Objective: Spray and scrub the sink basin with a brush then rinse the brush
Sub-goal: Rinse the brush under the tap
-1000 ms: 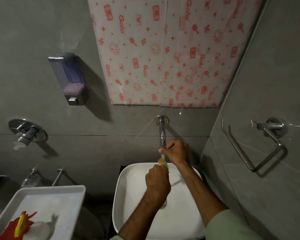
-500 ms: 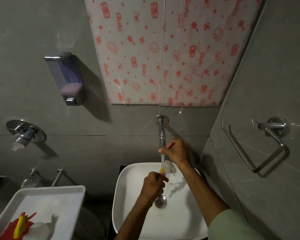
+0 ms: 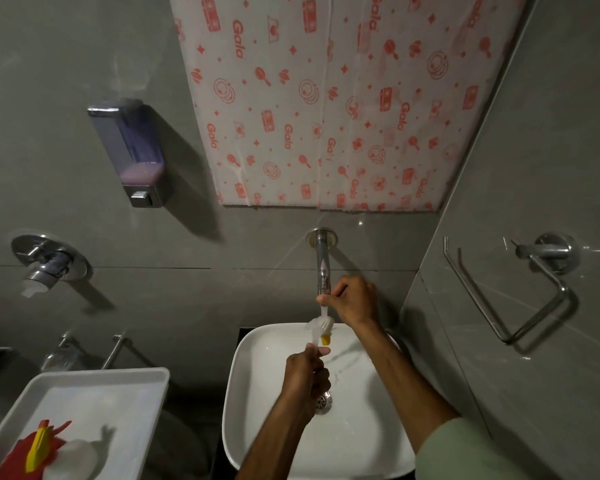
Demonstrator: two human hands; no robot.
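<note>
A white square sink basin (image 3: 264, 420) sits low in the middle, its metal drain (image 3: 324, 402) partly behind my left wrist. My left hand (image 3: 305, 375) is closed round the handle of a brush (image 3: 321, 327) with white bristles and a yellow tip. The brush head is held up under the chrome wall faucet (image 3: 323, 268), where a thin stream of water falls onto the bristles. My right hand (image 3: 352, 299) pinches the end of the faucet spout, fingers curled against it.
At the lower left stands a white tray (image 3: 94, 382) holding a red-and-yellow item (image 3: 37, 448). A soap dispenser (image 3: 132, 157) and a chrome valve (image 3: 47, 261) hang on the left wall. A metal holder (image 3: 520, 289) juts from the right wall. A patterned sheet (image 3: 326, 98) covers the mirror area.
My left hand first dropped toward the drain, and the brush head then rose up into the water stream under the spout. The right hand stayed on the faucet.
</note>
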